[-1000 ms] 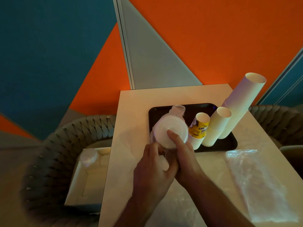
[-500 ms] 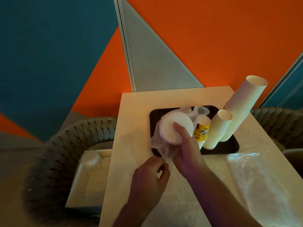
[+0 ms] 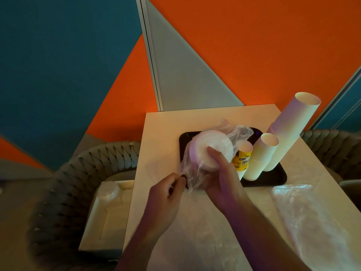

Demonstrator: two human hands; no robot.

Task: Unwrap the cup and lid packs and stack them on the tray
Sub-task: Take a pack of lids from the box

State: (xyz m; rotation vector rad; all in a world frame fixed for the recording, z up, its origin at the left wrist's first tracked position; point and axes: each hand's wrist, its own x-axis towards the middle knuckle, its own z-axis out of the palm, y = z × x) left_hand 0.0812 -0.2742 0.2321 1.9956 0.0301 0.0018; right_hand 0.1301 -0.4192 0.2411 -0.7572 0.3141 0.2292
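Note:
My right hand (image 3: 220, 171) grips a stack of white lids (image 3: 213, 147) over the left part of the black tray (image 3: 273, 178), thumb across the top lid. Loose clear plastic wrap (image 3: 237, 131) hangs around the stack and trails below it. My left hand (image 3: 168, 194) pinches the lower end of that wrap just left of the stack. On the tray stand a short yellow-printed cup stack (image 3: 243, 159), a taller white cup stack (image 3: 260, 155) and a very tall white cup stack (image 3: 293, 130) leaning right.
An empty clear plastic bag (image 3: 312, 222) lies on the pale table (image 3: 160, 133) at the right. A wicker chair (image 3: 78, 173) at the left holds a white box (image 3: 105, 218) with a wrapped lid pack (image 3: 108, 191). Another wicker chair (image 3: 332, 149) stands at the right.
My left hand has come off the lid stack and drawn back down-left, pulling the wrap. The wrap has opened and bunched loosely above the lids, which my right hand lifted slightly over the tray.

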